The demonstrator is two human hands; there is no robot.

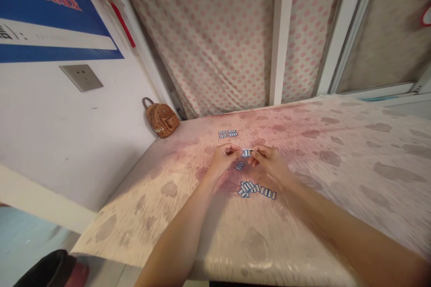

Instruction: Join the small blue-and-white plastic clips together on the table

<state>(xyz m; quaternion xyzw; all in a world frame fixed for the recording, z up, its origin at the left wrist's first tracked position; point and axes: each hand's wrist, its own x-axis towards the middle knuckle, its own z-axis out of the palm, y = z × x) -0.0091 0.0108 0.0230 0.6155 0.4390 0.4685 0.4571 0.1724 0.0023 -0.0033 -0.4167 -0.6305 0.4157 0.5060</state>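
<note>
Between my two hands, just above the table, is a small blue-and-white striped piece [247,153]. My left hand [226,156] pinches its left end, and my right hand [266,158] pinches its right end. Below them on the tablecloth lies another small striped piece [239,166]. Nearer to me, a loose, overlapping pile of blue-and-white pieces [257,189] is spread out. Beyond my hands, two small groups of similar pieces [228,134] lie side by side in rows. The print on the pieces is too small to read.
A patterned tablecloth [336,202] covers the table. At its back left corner, a brown mini backpack [162,119] leans by the wall. A dotted curtain [215,45] hangs behind the table. On the left wall are a socket [81,77] and a blue poster [50,13].
</note>
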